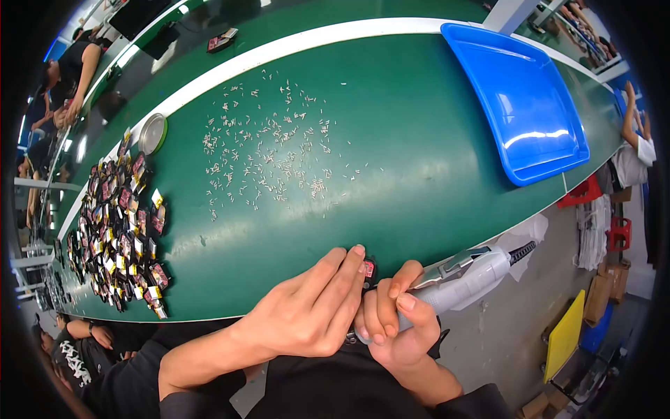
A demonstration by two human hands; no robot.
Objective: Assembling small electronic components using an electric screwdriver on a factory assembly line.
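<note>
**Both hands on a small part at the table's near edge**

Your left hand (307,314) comes in from the lower left, forearm slanting up to the right, fingers held straight and together, their tips pressing on a small red and black part (368,269) at lower centre of the frame. Your right hand (394,318) rises from the bottom edge, its fingers curled tight around the grey electric screwdriver (460,279), which slants up to the right, a black cord end at its far tip. The screwdriver's working tip is hidden behind your fingers, so you cannot tell whether it touches the part. Most of the part is covered too; only a red corner shows.

On the green table (419,153), small screws (269,153) lie scattered at upper centre. A heap of similar red, black and yellow parts (118,230) sits at the left, with a round tin (152,133) just above it. A blue tray (520,98) lies at upper right, its far corner cut off.
</note>
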